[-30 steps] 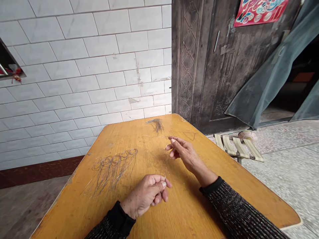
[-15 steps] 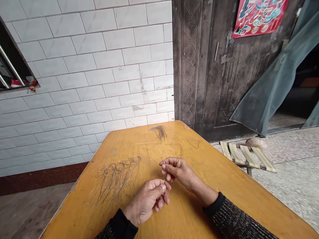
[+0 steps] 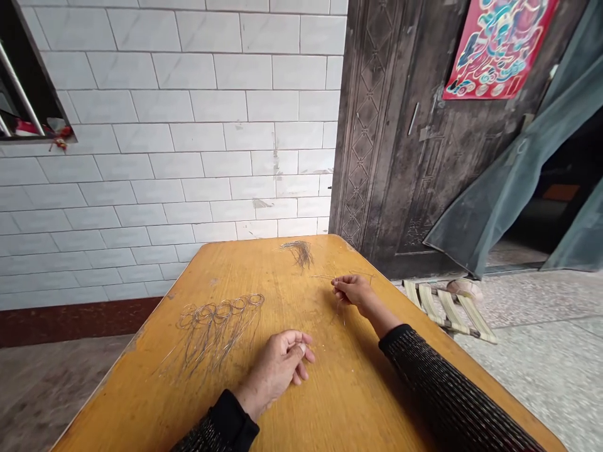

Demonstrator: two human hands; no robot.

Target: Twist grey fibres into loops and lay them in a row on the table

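Note:
My right hand (image 3: 354,292) is over the right side of the wooden table (image 3: 292,408), its fingertips pinched on a thin wire (image 3: 338,307). Parts of the wire stick out above and below the fingers; its full shape is hard to make out. Nearer me, my left hand (image 3: 282,364) rests loosely curled just above the tabletop, with fingers slightly apart and no wire visible in it. To its left lies a row of wires with looped ends (image 3: 221,314), their long tails pointing toward me.
A bundle of loose wires (image 3: 299,251) lies at the table's far end. Beyond stand a white tiled wall (image 3: 198,144) and a dark carved door (image 3: 405,157). A strapped folding stool (image 3: 452,311) is on the floor at right, near a grey curtain (image 3: 499,188).
My right hand has moved away from the left, farther up and right over the table, with the wire. My left hand has let go of the wire and stayed nearly in place. The view has shifted slightly.

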